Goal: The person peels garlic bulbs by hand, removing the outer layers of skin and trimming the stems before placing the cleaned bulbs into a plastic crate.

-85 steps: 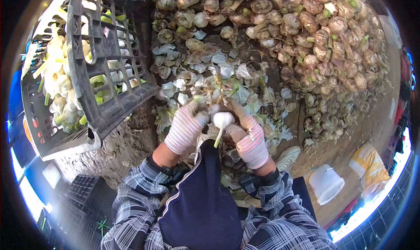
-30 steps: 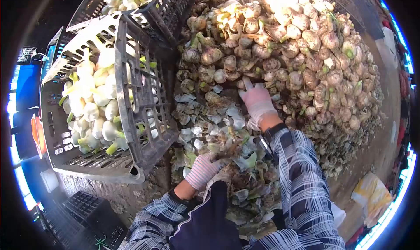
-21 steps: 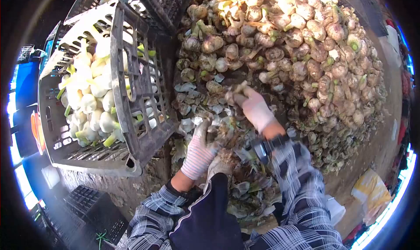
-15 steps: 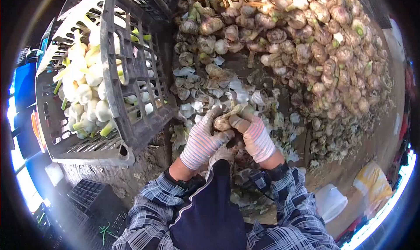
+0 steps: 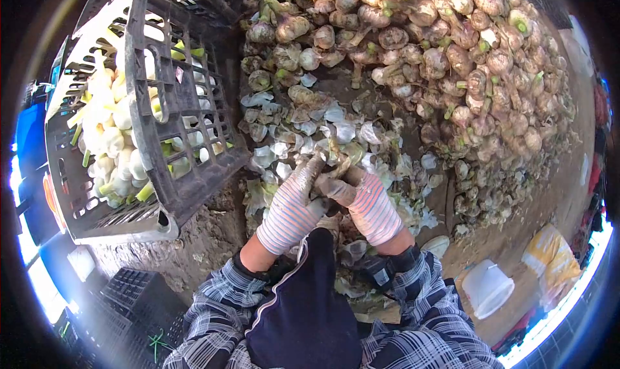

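Note:
Both hands wear striped, soiled gloves and meet at the middle of the view. My left hand point(image 5: 294, 205) has its fingers curled around a garlic bulb, mostly hidden by the gloves. Pressed against the same bulb are the thumb and fingers of my right hand point(image 5: 366, 203). A brownish stalk or strip of skin point(image 5: 341, 167) sticks up between the fingertips. Loose white garlic skins point(image 5: 345, 132) lie just beyond the hands.
A large pile of unpeeled garlic point(image 5: 478, 78) covers the back and right. At left, a grey plastic crate point(image 5: 145, 104) holds clean white bulbs point(image 5: 116, 143). A white container point(image 5: 487, 288) and a yellow-white bag point(image 5: 552, 256) lie at lower right. Black crates point(image 5: 132, 288) stand at lower left.
The whole view has shifted slightly. The bulb seen between my fingers before is now mostly covered, and my right fingers have closed further over it.

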The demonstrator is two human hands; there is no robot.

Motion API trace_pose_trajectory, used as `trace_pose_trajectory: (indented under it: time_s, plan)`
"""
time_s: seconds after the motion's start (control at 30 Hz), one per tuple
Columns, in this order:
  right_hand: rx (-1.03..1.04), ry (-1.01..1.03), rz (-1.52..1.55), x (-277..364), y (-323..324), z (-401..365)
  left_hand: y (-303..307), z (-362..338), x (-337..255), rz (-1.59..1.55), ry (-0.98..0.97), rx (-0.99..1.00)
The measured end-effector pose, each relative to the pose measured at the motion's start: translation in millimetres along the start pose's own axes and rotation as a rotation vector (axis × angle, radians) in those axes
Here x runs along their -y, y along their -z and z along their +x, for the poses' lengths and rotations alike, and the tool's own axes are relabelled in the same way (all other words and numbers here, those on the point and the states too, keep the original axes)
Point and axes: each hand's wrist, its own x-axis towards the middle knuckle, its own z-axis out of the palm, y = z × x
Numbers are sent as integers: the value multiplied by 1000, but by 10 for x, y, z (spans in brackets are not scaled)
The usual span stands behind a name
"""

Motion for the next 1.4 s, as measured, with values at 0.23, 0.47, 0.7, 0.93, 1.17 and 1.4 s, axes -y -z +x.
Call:
trace_pose_trajectory:
  time_s: [0.23, 0.47, 0.7, 0.93, 1.17, 1.4]
  plan:
    - [77, -79, 5, 95, 64, -39, 129, -1, -60, -130, 26, 83]
    - [92, -48, 103, 11, -2, -28, 125, -44, -166, -114, 91, 78]
    - [139, -163, 229, 13, 97, -51, 189, -71, -175, -503, 174, 50]
    - [-79, 123, -91, -158, -11, -36, 36, -8, 28, 281, -448, -170]
    - [-256, 617, -815, -409, 99, 123, 145, -117, -129, -373, 85, 75]
    - [4, 93, 174, -213, 176, -28, 255, -15, -174, -778, 371, 200]
